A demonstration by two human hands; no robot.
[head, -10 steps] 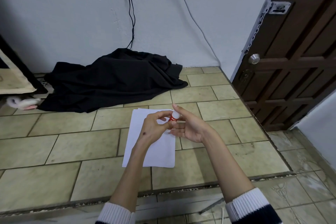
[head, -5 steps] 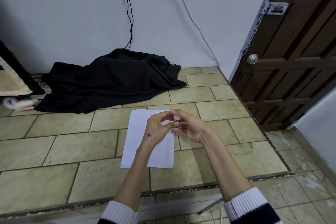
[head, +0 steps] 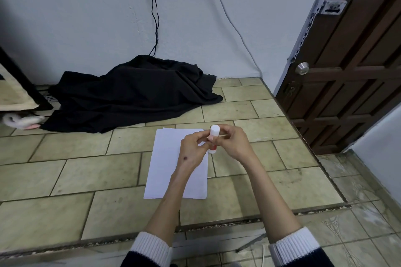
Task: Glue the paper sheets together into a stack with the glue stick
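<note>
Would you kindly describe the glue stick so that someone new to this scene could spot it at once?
Start at the white paper sheets lying on the tiled floor. Above their far right corner, the left hand and right hand meet. Upright between their fingers is the glue stick: a small white tube with a red band, the only red-marked thing there.

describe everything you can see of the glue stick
The glue stick is a small white plastic cylinder with a red band low on its body. Its white, flat-topped upper end points up and slightly away, roughly upright. It is held in the air above the far right corner of the paper sheets lying on the tiled floor. The left hand pinches it from the left and the right hand curls round it from the right, hiding its middle. Whether the cap is on cannot be told.
</note>
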